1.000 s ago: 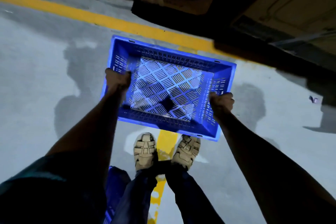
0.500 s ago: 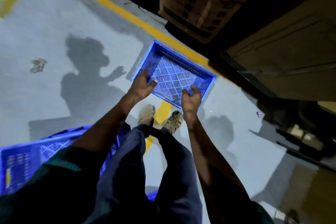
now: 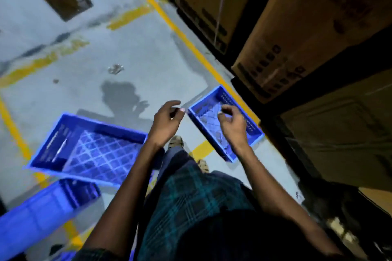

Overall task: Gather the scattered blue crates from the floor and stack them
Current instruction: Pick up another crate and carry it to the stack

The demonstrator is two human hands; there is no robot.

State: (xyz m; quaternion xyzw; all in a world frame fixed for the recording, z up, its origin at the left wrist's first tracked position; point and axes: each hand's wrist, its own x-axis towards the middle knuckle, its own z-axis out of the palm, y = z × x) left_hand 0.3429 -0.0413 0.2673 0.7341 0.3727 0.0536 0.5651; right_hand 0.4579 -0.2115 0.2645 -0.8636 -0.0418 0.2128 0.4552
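The small blue crate [image 3: 224,123] sits on the floor [image 3: 118,48] right against the yellow line [image 3: 191,40] that runs along the shelving, and I read that spot as its set-down place, tucked out of the walkway. My right hand [image 3: 232,126] hangs over its open top with fingers loosely curled, and my left hand [image 3: 166,122] is beside its near-left corner, fingers half spread; neither grip is closed on anything, and as far as I can tell neither touches the rim. To my left a larger blue crate [image 3: 89,148] rests tilted across another crate [image 3: 42,207] below it, which looks like a rough stack not yet squared. The lower one is cut off by the frame edge, so I can't say how many lie under it. My right forearm hides part of the small crate's near wall. The cardboard boxes [image 3: 297,34] on the shelves are dim and blurred, and their printing is unreadable.
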